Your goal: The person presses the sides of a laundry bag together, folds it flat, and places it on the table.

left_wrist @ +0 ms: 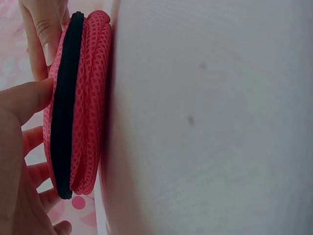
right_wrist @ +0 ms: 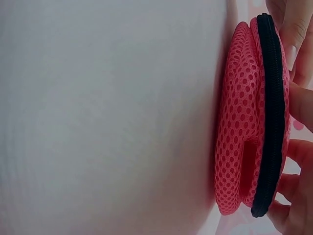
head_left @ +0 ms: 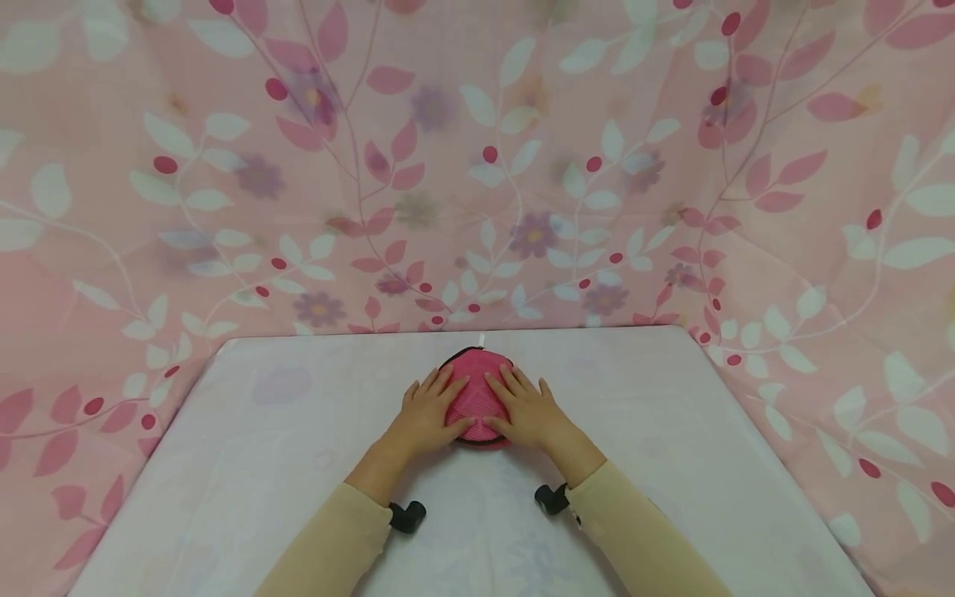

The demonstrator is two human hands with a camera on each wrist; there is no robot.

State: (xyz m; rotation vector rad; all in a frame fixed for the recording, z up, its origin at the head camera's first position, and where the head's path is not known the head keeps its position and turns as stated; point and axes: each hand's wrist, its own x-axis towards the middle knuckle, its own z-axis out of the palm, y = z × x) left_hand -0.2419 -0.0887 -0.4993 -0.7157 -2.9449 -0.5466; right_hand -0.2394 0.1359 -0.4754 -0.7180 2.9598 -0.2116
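A round pink mesh pouch [head_left: 478,385] with a black zipper [left_wrist: 67,112] around its edge lies on the table, toward the back middle. My left hand [head_left: 425,419] rests on its left side and my right hand [head_left: 533,417] on its right, both with fingers spread over the top. The two thumbs point toward each other near its front edge. Seen from the side in the right wrist view, the soft mesh body [right_wrist: 234,117] bulges in folds below the zipper, against the table. The zipper runs closed along the visible front.
A pale cloth with faint flower prints covers the table [head_left: 298,464]. Pink floral curtain fabric [head_left: 477,166] hangs behind it and on both sides. Small black wrist devices [head_left: 408,517] sit at both cuffs, and a thin white strip [head_left: 481,340] lies behind the pouch.
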